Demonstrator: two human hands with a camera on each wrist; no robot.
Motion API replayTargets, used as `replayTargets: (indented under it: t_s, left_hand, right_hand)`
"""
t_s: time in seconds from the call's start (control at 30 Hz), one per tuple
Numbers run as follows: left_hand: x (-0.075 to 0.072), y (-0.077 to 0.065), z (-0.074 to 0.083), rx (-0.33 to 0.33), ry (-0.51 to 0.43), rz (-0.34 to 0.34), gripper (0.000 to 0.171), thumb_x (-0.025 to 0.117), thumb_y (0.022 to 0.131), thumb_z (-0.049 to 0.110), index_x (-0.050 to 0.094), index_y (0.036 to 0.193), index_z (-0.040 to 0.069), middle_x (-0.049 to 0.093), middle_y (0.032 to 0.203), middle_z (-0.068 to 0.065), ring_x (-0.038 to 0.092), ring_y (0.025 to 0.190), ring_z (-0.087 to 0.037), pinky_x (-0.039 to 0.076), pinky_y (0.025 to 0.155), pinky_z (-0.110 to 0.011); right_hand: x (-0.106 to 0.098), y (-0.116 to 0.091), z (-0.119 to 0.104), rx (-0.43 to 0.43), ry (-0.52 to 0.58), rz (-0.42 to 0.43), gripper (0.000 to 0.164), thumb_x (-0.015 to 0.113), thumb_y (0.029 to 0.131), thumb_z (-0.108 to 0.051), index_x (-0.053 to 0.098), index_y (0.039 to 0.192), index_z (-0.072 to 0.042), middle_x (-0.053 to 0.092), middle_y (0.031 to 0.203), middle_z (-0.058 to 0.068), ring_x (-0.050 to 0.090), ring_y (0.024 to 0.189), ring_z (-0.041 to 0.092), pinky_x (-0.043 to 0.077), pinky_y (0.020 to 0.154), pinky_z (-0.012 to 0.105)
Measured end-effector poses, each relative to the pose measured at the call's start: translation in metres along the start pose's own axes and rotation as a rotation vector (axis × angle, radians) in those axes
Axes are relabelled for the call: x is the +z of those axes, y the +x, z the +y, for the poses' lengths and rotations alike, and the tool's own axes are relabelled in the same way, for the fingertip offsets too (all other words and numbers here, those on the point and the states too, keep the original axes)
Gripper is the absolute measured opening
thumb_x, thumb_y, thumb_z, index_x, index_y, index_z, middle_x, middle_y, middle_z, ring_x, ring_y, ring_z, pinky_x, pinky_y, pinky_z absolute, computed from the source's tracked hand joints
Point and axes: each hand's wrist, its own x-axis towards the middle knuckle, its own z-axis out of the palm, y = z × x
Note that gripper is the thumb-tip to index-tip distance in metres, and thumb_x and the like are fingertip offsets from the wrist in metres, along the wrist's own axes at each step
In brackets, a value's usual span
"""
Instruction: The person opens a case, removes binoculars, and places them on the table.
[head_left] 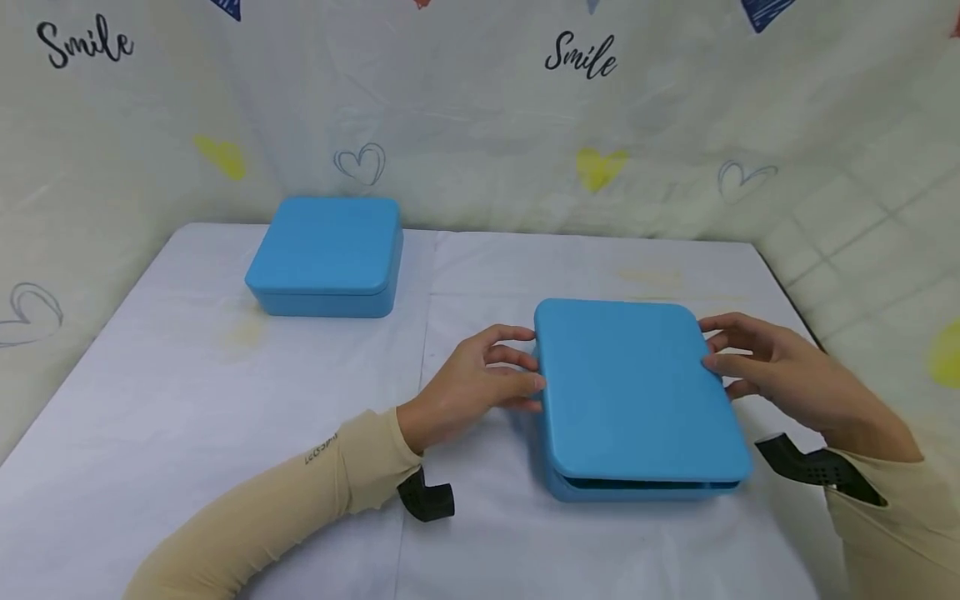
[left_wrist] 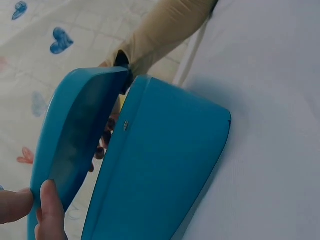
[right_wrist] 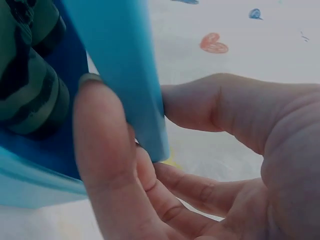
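Note:
A blue lid (head_left: pixel 630 383) lies raised and tilted over a matching blue box (head_left: pixel 637 493) at the right of the table, with a dark gap along the near side. My left hand (head_left: pixel 480 379) pinches the lid's left edge, thumb on one face and fingertip on the other in the left wrist view. On the opposite edge my right hand (head_left: pixel 780 375) grips the lid between thumb and fingers. The right wrist view looks past the lid at dark cylinders with black and grey-green patterning (right_wrist: pixel 35 100) inside the box; their kind is hidden.
A second blue box (head_left: pixel 330 250), its lid on, stands at the back left. White cloth (head_left: pixel 225 458) covers the table, and a printed curtain (head_left: pixel 480 108) hangs behind it. Black wrist mounts (head_left: pixel 427 497) stick out from both sleeves.

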Motion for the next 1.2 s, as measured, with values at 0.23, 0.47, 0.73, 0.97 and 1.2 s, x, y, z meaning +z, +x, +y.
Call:
replayTargets:
  t_s: [0.23, 0.47, 0.73, 0.97, 1.2]
  left_hand:
    - [-0.001, 0.000, 0.013, 0.006, 0.065, -0.014, 0.059, 0.072, 0.093, 0.004, 0.050, 0.145, 0.016, 0.061, 0.124, -0.015, 0.074, 0.089, -0.021, 0.064, 0.089, -0.045]
    - [-0.002, 0.001, 0.023, 0.011, 0.113, 0.000, 0.060, 0.072, 0.093, 0.006, 0.049, 0.147, 0.018, 0.061, 0.126, -0.015, 0.075, 0.089, -0.022, 0.065, 0.088, -0.043]
    - [-0.004, 0.004, 0.034, 0.027, 0.151, -0.001, 0.060, 0.072, 0.093, 0.008, 0.048, 0.147, 0.019, 0.061, 0.127, -0.015, 0.075, 0.090, -0.022, 0.063, 0.093, -0.049]
    - [-0.007, 0.008, 0.042, 0.041, 0.179, 0.010, 0.058, 0.072, 0.094, 0.008, 0.049, 0.146, 0.018, 0.062, 0.126, -0.015, 0.076, 0.091, -0.023, 0.060, 0.097, -0.053]
    - [-0.010, 0.008, 0.051, 0.071, 0.188, 0.011, 0.058, 0.072, 0.095, 0.009, 0.049, 0.147, 0.018, 0.062, 0.127, -0.015, 0.075, 0.094, -0.024, 0.063, 0.092, -0.047]
  right_hand:
    - [0.001, -0.007, -0.007, -0.032, -0.014, 0.059, 0.042, 0.057, 0.107, -0.016, 0.044, 0.146, -0.019, 0.060, 0.120, -0.012, 0.068, 0.097, 0.006, 0.063, 0.074, 0.030]
    - [-0.002, -0.006, -0.020, 0.007, -0.043, 0.089, 0.044, 0.058, 0.107, -0.024, 0.043, 0.148, -0.017, 0.058, 0.119, -0.008, 0.070, 0.094, 0.009, 0.063, 0.075, 0.028]
    - [-0.008, -0.004, -0.030, 0.034, -0.052, 0.116, 0.051, 0.059, 0.106, -0.028, 0.039, 0.151, -0.013, 0.057, 0.120, -0.010, 0.069, 0.096, 0.003, 0.062, 0.076, 0.025]
    - [-0.012, 0.000, -0.043, 0.070, -0.010, 0.148, 0.056, 0.061, 0.105, -0.031, 0.038, 0.153, -0.013, 0.058, 0.117, -0.013, 0.069, 0.096, 0.005, 0.062, 0.078, 0.026]
    - [-0.012, 0.005, -0.052, 0.075, 0.012, 0.169, 0.059, 0.060, 0.105, -0.036, 0.036, 0.155, -0.013, 0.056, 0.118, -0.009, 0.068, 0.097, 0.005, 0.062, 0.080, 0.024]
